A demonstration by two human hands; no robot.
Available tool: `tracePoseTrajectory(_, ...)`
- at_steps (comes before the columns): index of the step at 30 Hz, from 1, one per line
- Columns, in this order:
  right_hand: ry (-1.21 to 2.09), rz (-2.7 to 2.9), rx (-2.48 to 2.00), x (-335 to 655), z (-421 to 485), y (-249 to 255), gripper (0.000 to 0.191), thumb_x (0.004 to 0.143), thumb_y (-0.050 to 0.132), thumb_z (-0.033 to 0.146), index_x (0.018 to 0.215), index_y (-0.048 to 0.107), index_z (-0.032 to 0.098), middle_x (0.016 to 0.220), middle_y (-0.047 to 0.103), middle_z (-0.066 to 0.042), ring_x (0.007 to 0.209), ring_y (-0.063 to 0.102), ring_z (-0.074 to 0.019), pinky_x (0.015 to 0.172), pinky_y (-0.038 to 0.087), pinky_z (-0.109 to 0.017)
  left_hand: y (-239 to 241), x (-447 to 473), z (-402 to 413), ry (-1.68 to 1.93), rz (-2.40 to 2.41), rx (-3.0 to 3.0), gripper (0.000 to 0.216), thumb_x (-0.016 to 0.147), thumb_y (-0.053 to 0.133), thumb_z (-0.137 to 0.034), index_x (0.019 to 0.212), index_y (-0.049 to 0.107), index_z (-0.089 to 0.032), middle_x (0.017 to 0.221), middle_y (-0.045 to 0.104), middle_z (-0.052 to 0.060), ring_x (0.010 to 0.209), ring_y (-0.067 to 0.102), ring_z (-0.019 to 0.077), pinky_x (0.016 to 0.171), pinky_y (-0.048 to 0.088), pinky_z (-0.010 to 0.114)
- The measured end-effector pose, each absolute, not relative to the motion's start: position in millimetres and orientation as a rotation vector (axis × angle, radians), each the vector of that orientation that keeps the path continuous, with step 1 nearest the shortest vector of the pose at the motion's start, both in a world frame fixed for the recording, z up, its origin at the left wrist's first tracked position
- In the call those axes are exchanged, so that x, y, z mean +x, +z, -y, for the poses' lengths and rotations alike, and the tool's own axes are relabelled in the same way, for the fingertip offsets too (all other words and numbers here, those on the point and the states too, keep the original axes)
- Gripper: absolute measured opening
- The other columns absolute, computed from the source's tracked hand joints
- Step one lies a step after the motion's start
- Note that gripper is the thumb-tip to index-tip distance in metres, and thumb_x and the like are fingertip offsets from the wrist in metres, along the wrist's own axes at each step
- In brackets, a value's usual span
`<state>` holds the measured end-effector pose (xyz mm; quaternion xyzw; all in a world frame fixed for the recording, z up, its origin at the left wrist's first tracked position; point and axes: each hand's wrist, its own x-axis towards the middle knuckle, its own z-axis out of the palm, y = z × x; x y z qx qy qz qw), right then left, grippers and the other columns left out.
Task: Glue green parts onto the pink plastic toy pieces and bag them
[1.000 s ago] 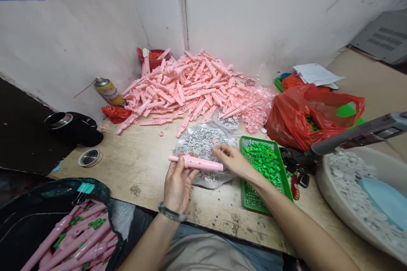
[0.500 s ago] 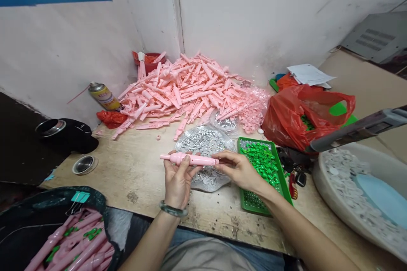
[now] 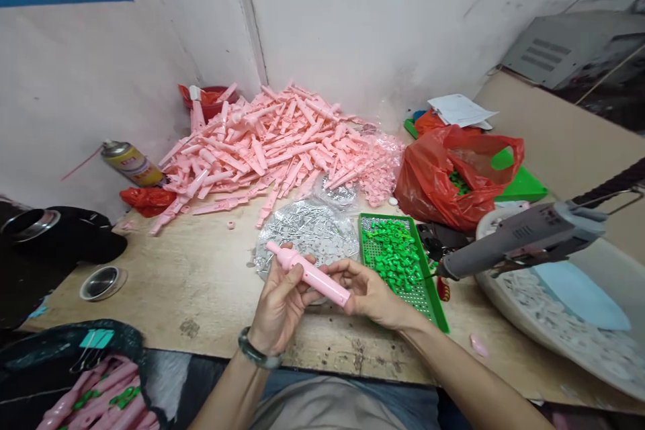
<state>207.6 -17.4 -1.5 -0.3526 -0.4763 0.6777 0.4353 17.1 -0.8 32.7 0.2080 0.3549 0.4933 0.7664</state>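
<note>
My left hand is closed around a pink plastic tube, held tilted with its knobbed end up and left. My right hand pinches the tube's lower right end. Both hands hover over a clear bag of small grey metal pieces. A green tray of small green parts lies just right of my right hand. A large heap of pink tubes lies against the wall behind.
A grey powered tool hangs over a white basin of small white parts at right. A red plastic bag, spray can, steel cup and a black bag of finished pink tubes surround the wooden table.
The pink tube has tilted from level to slanted, its right end lower. My right hand came off the grey pieces and gripped the tube's end. The view shifted right.
</note>
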Motion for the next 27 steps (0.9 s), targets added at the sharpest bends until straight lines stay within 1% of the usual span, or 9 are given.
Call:
tracePoseTrajectory(2,1.520,1.327,-1.098,222.0,22.4,-0.1,0.050,0.074,0.078,0.051,0.112,0.063,0.021,0.090,0.060,-0.002,0.076,0.054,-0.0151,0.067,0.045,-0.027,27.9,21.0,-0.8,1.009,-0.830,0.408,0.044,0.079,0.076,-0.023,0.112,0.047,-0.025,0.094,0.068,0.003,0.080,0.072,0.0207,0.068,0.063,0.035)
tracePoseTrajectory(5,0.878,1.654,-1.579,253.9,23.7,1.2,0.022,0.094,0.053,0.034,0.104,0.065,0.019,0.095,0.062,-0.006,0.085,0.057,-0.0193,0.076,0.046,-0.032,20.9,31.6,-2.9,0.983,-0.958,0.314,0.034,0.080,0.075,-0.025,0.100,0.048,-0.022,0.083,0.063,0.000,0.070,0.069,0.0162,0.063,0.062,0.031)
tracePoseTrajectory(8,0.317,2.006,-1.914,277.6,19.9,-2.5,0.031,0.091,0.045,0.012,0.112,0.067,0.018,0.110,0.061,-0.011,0.101,0.056,-0.0247,0.084,0.045,-0.035,18.5,42.8,-2.5,0.973,-1.023,0.295,0.035,0.078,0.078,-0.030,0.092,0.047,-0.022,0.078,0.060,-0.003,0.064,0.066,0.0134,0.059,0.060,0.028)
tracePoseTrajectory(10,0.166,2.170,-2.039,283.5,15.8,-5.1,0.035,0.091,0.045,0.011,0.116,0.068,0.020,0.110,0.061,-0.012,0.099,0.055,-0.0257,0.077,0.046,-0.034,20.0,47.7,-0.9,0.963,-1.022,0.334,0.038,0.075,0.080,-0.033,0.093,0.049,-0.023,0.077,0.058,-0.004,0.063,0.065,0.0126,0.057,0.059,0.027)
tracePoseTrajectory(13,0.095,2.291,-2.105,283.3,8.8,-3.6,0.026,0.094,0.048,0.018,0.101,0.073,0.022,0.100,0.060,-0.011,0.094,0.054,-0.0257,0.065,0.042,-0.030,24.5,50.1,2.2,0.929,-0.994,0.389,0.039,0.074,0.081,-0.032,0.100,0.055,-0.021,0.080,0.062,-0.001,0.064,0.065,0.0126,0.058,0.057,0.025)
tracePoseTrajectory(15,0.069,2.317,-2.093,281.7,4.9,0.2,0.023,0.095,0.050,0.020,0.091,0.072,0.021,0.098,0.060,-0.012,0.095,0.053,-0.0261,0.064,0.041,-0.030,27.0,49.5,3.7,0.888,-0.973,0.387,0.034,0.076,0.079,-0.028,0.102,0.059,-0.018,0.087,0.066,0.004,0.068,0.067,0.0147,0.062,0.059,0.027)
tracePoseTrajectory(19,0.049,2.314,-2.040,282.6,2.7,1.2,0.027,0.097,0.043,0.018,0.097,0.070,0.018,0.101,0.063,-0.012,0.092,0.054,-0.0252,0.069,0.041,-0.032,28.2,49.6,4.4,0.833,-0.920,0.316,0.018,0.085,0.067,-0.023,0.099,0.063,-0.012,0.098,0.069,0.012,0.074,0.068,0.0181,0.068,0.060,0.032)
tracePoseTrajectory(23,0.111,2.366,-1.941,292.0,3.4,-9.7,0.037,0.093,0.041,0.007,0.115,0.068,0.019,0.109,0.066,-0.009,0.094,0.054,-0.0245,0.075,0.044,-0.033,26.4,55.0,4.0,0.862,-0.839,0.212,0.020,0.090,0.061,-0.032,0.098,0.062,-0.014,0.081,0.062,0.004,0.059,0.059,0.0122,0.051,0.050,0.023)
tracePoseTrajectory(27,0.257,2.194,-1.879,294.0,4.8,-11.2,0.033,0.092,0.045,0.010,0.111,0.072,0.017,0.104,0.068,-0.011,0.093,0.058,-0.0254,0.081,0.047,-0.037,27.8,61.4,4.5,0.880,-0.811,0.191,0.029,0.089,0.062,-0.040,0.103,0.060,-0.015,0.074,0.054,0.000,0.055,0.053,0.0101,0.046,0.043,0.020)
